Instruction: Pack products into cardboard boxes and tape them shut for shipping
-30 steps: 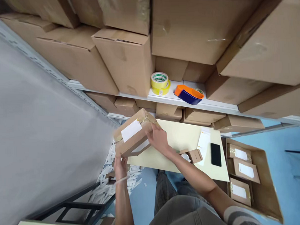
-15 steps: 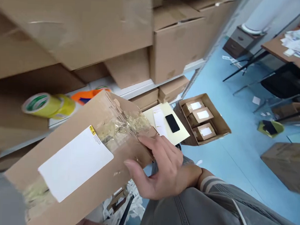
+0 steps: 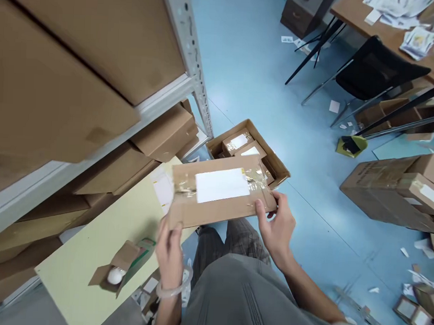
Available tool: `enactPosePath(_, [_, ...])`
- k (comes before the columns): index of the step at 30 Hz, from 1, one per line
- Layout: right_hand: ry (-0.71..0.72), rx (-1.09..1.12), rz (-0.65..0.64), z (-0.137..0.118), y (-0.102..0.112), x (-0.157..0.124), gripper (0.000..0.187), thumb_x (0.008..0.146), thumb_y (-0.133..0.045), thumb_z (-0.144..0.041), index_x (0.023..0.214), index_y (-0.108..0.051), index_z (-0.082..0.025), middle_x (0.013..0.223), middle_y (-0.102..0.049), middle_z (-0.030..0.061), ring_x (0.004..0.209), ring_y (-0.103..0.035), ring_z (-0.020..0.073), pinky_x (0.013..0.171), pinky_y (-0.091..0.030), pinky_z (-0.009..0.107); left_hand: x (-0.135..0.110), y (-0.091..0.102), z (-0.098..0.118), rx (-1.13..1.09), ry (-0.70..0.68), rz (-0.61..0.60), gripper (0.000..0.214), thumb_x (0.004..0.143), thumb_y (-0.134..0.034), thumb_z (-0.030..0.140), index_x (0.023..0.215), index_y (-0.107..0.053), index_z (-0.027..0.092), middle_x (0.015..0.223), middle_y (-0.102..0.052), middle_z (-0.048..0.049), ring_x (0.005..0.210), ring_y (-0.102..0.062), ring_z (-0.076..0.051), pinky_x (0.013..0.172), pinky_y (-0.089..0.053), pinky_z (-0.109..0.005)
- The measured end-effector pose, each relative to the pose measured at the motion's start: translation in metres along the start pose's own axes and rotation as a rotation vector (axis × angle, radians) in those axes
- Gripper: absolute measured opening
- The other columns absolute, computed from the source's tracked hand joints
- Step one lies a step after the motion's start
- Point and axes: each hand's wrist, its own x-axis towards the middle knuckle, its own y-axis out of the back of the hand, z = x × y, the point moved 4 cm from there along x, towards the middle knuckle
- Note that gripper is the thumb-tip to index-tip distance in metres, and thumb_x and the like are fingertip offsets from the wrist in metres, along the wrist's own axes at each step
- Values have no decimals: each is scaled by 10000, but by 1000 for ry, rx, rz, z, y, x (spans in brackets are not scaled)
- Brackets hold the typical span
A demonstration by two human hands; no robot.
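Readable text: none. The white label [image 3: 222,185] on the parcel [image 3: 215,212] looks blank at this resolution, with a tiny yellow mark at its top right corner, illegible. Clear tape [image 3: 256,179] is wrinkled over both ends of the label. The small open carton [image 3: 124,261] on the table [image 3: 83,262] has a green side; any print there is too small to read.

Left hand [image 3: 170,249]: pinches the parcel's near-left corner, thumb on top, fingers underneath, out of sight. A clear band sits on that wrist.

Right hand [image 3: 279,227]: grips the right end, thumb on the top face, fingers curled around the edge.

Parcel: flat brown cardboard, held in the air in front of the torso, above the lap and the table's right edge. The label face is up, toward the camera. The long axis runs left to right across the view, with the right end slightly further away.

Nearby: a white bulb [image 3: 114,275] sits in the small carton. A white sheet [image 3: 164,189] lies on the table just behind the parcel's left end. An open box [image 3: 276,161] on the floor behind it holds small labelled parcels [image 3: 238,142].
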Motion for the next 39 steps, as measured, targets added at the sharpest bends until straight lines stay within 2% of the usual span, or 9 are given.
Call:
enactPosePath(4, [-451, 116, -65, 117, 4, -6, 532, 842, -608, -593, 1179, -545, -186, 1024, -668, 82, 668, -602, 185, 586, -515, 336, 24, -110, 22, 6, -88, -311, 439, 970, -521, 355, 1399, -566, 274, 1394, -576, -94, 1323, -526, -254, 1122, -432, -408])
enactPosePath(7, [-719, 287, 12, 175, 4, -34, 587, 791, -646, -614, 1169, -508, -187, 1165, -608, 107, 875, -644, 224, 594, -575, 334, 29, -176, 27, 30, -175, -524, 469, 977, -511, 378, 1436, -531, 287, 1408, -571, -107, 1351, -508, -266, 1120, -441, -439])
enactPosePath(11, [-940, 399, 80, 202, -6, -66, 574, 777, -642, -600, 1152, -478, -197, 1239, -551, 111, 1030, -642, 244, 682, -617, 346, 44, -230, 31, 17, -250, -589, 375, 948, -562, 431, 1286, -647, 296, 1300, -635, -114, 1214, -603, -272, 1024, -521, -439])
enactPosePath(15, [-942, 449, 22, 194, -35, -65, 560, 826, -569, -585, 1231, -439, -222, 1335, -503, 113, 1135, -634, 254, 781, -623, 363, 81, -257, 34, 0, -265, -554, 325, 964, -569, 398, 1236, -626, 230, 1299, -611, -107, 1106, -623, -218, 955, -544, -431])
enactPosePath(20, [-769, 563, -60, 166, -93, -27, 608, 865, -513, -533, 1357, -356, -213, 1417, -492, 155, 1236, -589, 259, 886, -583, 388, 151, -257, 30, 32, -252, -461, 350, 959, -585, 380, 1254, -596, 192, 1287, -601, -106, 1083, -622, -213, 920, -554, -432])
enactPosePath(26, [-604, 573, -364, 139, -153, 3, 633, 864, -538, -461, 1406, -391, -170, 1485, -466, 212, 1332, -520, 282, 1047, -472, 441, 208, -218, 7, 109, -191, -291, 456, 927, -622, 407, 1311, -567, 166, 1401, -527, -145, 1285, -517, -291, 1065, -450, -537])
enactPosePath(30, [-576, 550, -475, 141, -161, 6, 630, 855, -561, -429, 1416, -431, -175, 1485, -482, 201, 1262, -584, 299, 1019, -488, 452, 177, -188, -37, 237, -133, -247, 482, 962, -514, 430, 1382, -518, 193, 1509, -423, -154, 1460, -322, -299, 1222, -236, -541])
enactPosePath(35, [-554, 464, -521, 155, -158, 6, 568, 837, -564, -372, 1365, -482, -178, 1434, -544, 186, 1150, -650, 279, 1000, -499, 457, 96, -160, -100, 354, -14, -329, 451, 970, -442, 404, 1358, -525, 189, 1418, -516, -164, 1394, -424, -291, 1199, -306, -527])
enactPosePath(39, [-508, 427, -517, 159, -157, 7, 524, 827, -569, -353, 1324, -511, -193, 1406, -576, 165, 1087, -673, 259, 975, -513, 440, 56, -146, -122, 347, 57, -365, 422, 954, -454, 357, 1329, -544, 186, 1364, -564, -154, 1350, -475, -292, 1163, -361, -534])
